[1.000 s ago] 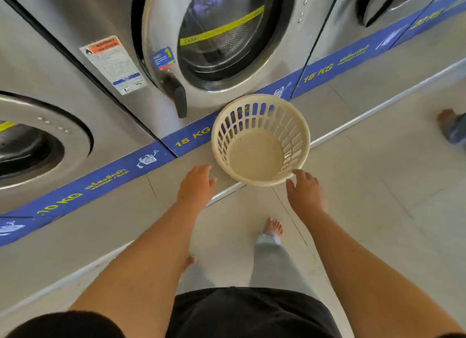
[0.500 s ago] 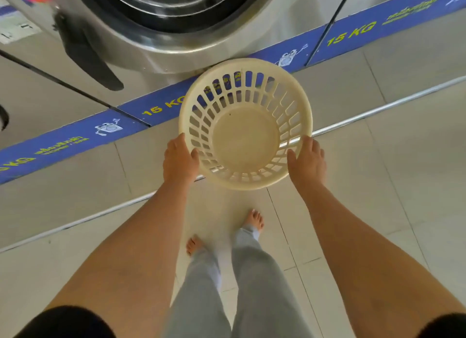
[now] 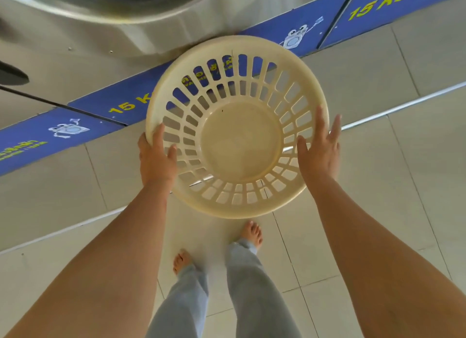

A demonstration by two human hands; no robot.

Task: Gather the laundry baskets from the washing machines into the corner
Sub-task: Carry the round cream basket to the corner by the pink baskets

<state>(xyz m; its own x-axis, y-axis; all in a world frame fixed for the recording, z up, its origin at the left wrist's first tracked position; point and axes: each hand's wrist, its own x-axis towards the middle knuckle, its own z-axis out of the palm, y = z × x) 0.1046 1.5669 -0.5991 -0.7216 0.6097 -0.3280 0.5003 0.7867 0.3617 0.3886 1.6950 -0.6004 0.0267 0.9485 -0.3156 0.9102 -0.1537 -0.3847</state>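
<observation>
Soft, even daylight is filling the scene, and the pale glossy floor tiles (image 3: 378, 186) are looking bright without harsh glare, with only a faint, diffuse shadow lying around the bare feet (image 3: 249, 233). The brushed steel front of the washing machine (image 3: 106, 43) is smearing with motion blur along the top edge and reflecting a broad dull sheen, while the round cream slotted plastic basket (image 3: 237, 206) is staying fairly sharp. The wide-angle lens is bending the blue "15 KG" strip (image 3: 121, 106) and the floor lines, and is stretching the forearms at the lower corners.
</observation>
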